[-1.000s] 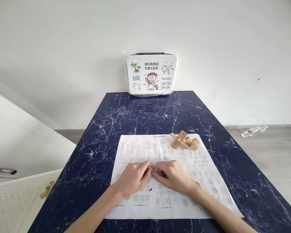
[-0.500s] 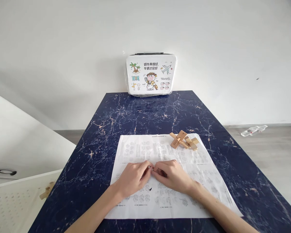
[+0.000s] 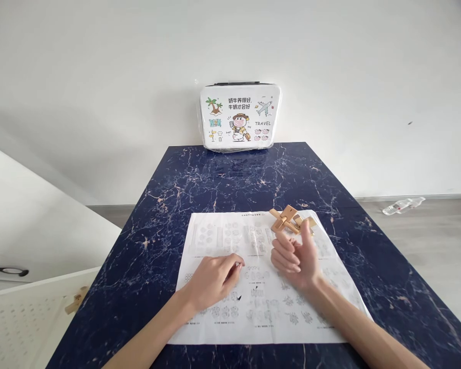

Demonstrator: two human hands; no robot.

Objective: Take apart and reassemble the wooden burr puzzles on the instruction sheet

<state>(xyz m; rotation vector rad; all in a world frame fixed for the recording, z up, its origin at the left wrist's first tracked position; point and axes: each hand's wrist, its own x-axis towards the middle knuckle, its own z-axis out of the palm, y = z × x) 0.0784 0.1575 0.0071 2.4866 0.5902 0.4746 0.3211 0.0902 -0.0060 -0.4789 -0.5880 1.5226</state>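
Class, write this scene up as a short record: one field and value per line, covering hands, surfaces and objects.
Left hand: fingers curled, over the printed sheet; grip unclear
Right hand: thumb up, fingers curled, nearest the wooden blocks
Wooden blocks: at the sheet's far right corner, partly hidden
Table: blue, marble-patterned
Case: upright at table's far end, marked TRAVEL

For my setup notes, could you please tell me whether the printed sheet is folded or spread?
Spread: the printed sheet lies open on the blue table, small diagrams showing across it.
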